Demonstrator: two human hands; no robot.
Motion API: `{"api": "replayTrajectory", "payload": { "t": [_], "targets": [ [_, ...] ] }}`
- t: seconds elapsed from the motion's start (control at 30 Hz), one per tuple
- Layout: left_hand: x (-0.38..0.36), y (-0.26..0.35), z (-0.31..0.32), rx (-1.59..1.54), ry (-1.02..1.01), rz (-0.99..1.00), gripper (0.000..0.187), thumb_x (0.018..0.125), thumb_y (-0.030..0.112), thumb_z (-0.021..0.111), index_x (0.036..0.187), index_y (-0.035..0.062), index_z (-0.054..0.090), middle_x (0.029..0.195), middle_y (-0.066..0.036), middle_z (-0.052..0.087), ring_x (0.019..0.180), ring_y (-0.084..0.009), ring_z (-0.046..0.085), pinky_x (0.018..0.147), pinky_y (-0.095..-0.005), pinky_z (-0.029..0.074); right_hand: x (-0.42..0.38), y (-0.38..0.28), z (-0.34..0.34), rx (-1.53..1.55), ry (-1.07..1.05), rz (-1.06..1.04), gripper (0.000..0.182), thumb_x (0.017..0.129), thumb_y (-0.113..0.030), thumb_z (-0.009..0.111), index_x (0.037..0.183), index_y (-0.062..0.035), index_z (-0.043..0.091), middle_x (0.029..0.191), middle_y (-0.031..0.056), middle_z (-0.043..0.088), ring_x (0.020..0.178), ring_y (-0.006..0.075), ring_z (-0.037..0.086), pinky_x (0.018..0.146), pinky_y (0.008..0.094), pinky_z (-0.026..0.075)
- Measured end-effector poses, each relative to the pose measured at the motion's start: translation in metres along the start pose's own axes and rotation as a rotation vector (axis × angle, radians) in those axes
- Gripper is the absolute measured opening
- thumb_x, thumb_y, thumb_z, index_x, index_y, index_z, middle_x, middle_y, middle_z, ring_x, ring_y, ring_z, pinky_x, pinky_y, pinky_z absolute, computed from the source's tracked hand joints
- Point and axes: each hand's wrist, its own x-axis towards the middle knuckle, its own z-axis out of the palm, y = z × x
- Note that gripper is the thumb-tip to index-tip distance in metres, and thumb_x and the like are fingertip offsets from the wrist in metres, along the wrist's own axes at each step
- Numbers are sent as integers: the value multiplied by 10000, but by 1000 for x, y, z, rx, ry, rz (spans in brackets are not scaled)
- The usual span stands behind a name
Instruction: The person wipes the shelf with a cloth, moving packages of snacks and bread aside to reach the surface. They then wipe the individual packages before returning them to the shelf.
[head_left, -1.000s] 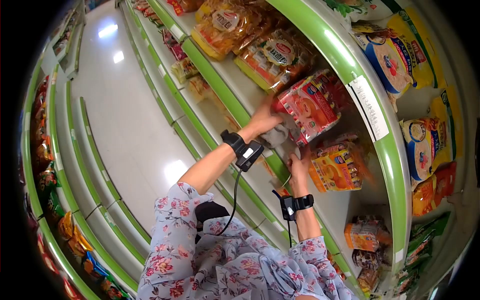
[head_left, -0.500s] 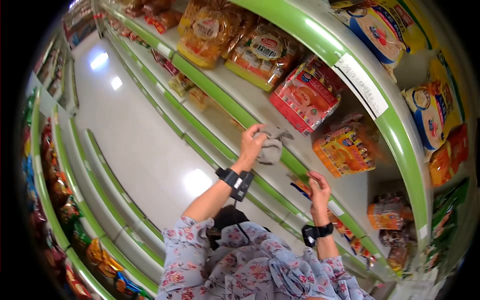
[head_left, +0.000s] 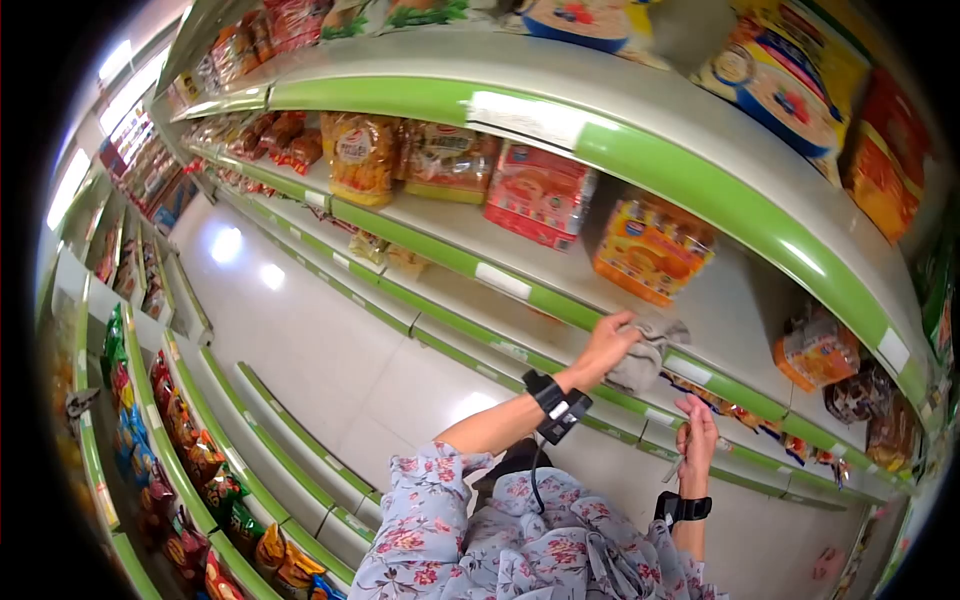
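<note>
**Shop aisle, green-edged shelving: hands and cloth at shelf edge**

Pale glossy floor (head_left: 330, 350) below, running between two rows of green-trimmed shelving.

Nearest to camera: floral sleeves (head_left: 480, 540), both wrists strapped with black bands.

Right hand (head_left: 697, 432) raised just below the green shelf edge (head_left: 560, 305), fingers loosely curled and close together, thumb against forefinger; whether pinching anything, cannot tell. Small packets on the lower shelf just beyond the fingertips.

Left hand (head_left: 608, 340) higher, at the green shelf edge, fingers closed round a bunched grey cloth (head_left: 645, 358). Cloth hanging against the front of that edge, just right of the left hand, above the right hand.

Behind the edge, on the shelf board: orange biscuit pack (head_left: 650, 245) directly above the cloth, apart from it; red biscuit pack (head_left: 535, 190) to its left; clear bags of golden snacks (head_left: 360, 155) further left. Smaller orange pack (head_left: 815, 350) to the right of the cloth.

Above, on the top shelf: large blue and yellow bags (head_left: 790, 80).

Across the floor from the shelf edge: facing shelves with coloured snack bags (head_left: 190, 470).
</note>
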Motion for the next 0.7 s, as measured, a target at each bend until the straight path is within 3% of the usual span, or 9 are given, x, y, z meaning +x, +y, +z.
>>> {"api": "replayTrajectory", "payload": {
  "t": [0.1, 0.23, 0.3, 0.4, 0.5, 0.53, 0.63, 0.7],
  "targets": [
    [-7, -41, 61, -14, -124, -9, 253, 820, 84, 549, 1046, -2, 622, 928, -34, 642, 846, -92, 563, 757, -245, 461, -18, 4, -13, 65, -45, -33, 436, 935, -277, 577, 1283, -29, 484, 973, 67, 653, 470, 18, 384, 367, 172, 239],
    [-34, -98, 120, 231, -230, 0, 289, 875, 169, 548, 1088, -15, 608, 971, -58, 638, 880, -123, 566, 779, -258, 461, -38, 11, -32, 106, -30, 130, 506, 914, -302, 612, 1325, -79, 420, 842, -25, 545, 531, 9, 424, 396, 169, 253],
    [-53, -121, 138, 305, -227, -19, 348, 925, 260, 526, 1127, -14, 598, 1033, -99, 635, 943, -168, 571, 836, -278, 452, -45, 20, -45, 141, 35, 168, 499, 880, -349, 646, 1277, -122, 446, 863, -40, 553, 575, 13, 458, 412, 167, 254],
    [-68, -125, 139, 440, -448, -51, 472, 975, 403, 436, 1208, 17, 575, 1162, -153, 598, 1067, -244, 537, 948, -322, 400, -54, 46, -66, 158, 110, 242, 409, 847, -396, 663, 1145, -158, 515, 835, -54, 562, 618, 23, 497, 415, 176, 250],
    [-88, -107, 130, 688, -627, -13, 549, 985, 481, 352, 1259, 51, 556, 1242, -183, 554, 1159, -290, 481, 1024, -351, 336, -67, 68, -77, 85, 210, 343, 556, 779, -476, 702, 1150, -124, 483, 961, -22, 565, 744, 57, 527, 489, 207, 328],
    [-90, -109, 126, 653, -642, -12, 500, 983, 446, 401, 1280, 73, 550, 1247, -146, 566, 1135, -245, 506, 1000, -333, 367, -73, 63, -75, 74, 159, 353, 570, 773, -484, 688, 1156, -119, 477, 1032, 6, 555, 867, 107, 542, 600, 257, 391],
    [-94, -107, 116, 380, -577, -106, 412, 965, 338, 476, 1261, 61, 553, 1186, -107, 593, 1091, -197, 531, 957, -308, 404, -83, 53, -67, 177, 118, 343, 551, 785, -470, 660, 1175, -122, 483, 1102, 18, 549, 972, 141, 538, 693, 293, 406],
    [-91, -99, 102, 206, -550, -152, 364, 953, 265, 527, 1248, 54, 556, 1146, -81, 611, 1061, -166, 547, 929, -291, 428, -90, 50, -51, 179, 363, 281, 476, 808, -474, 617, 1146, -150, 530, 1056, -20, 571, 870, 103, 550, 570, 245, 361]
  ]
}}
